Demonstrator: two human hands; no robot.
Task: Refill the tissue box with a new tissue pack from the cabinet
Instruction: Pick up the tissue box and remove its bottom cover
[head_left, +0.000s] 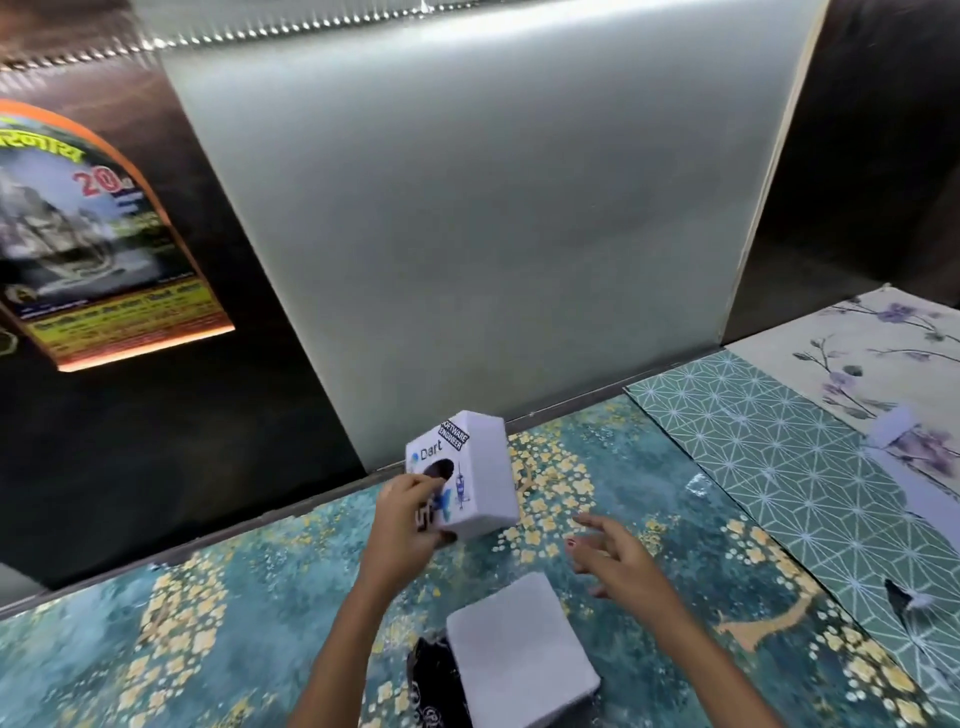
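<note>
A white tissue box (475, 470) covered with stickers and a dark round opening is lifted off the table, tilted, its opening facing me. My left hand (408, 525) grips its near lower corner. My right hand (610, 553) hovers to the right of the box, fingers spread, holding nothing. Below the hands, a white stack of tissues (519, 649) lies flat on the table, partly on top of a black wrapper (436, 680).
The table (208, 623) has a teal and gold patterned cover; a green geometric sheet (753, 457) and a floral sheet (872, 353) lie to the right. A frosted grey panel (467, 234) stands behind the table. A poster (93, 234) hangs at the left.
</note>
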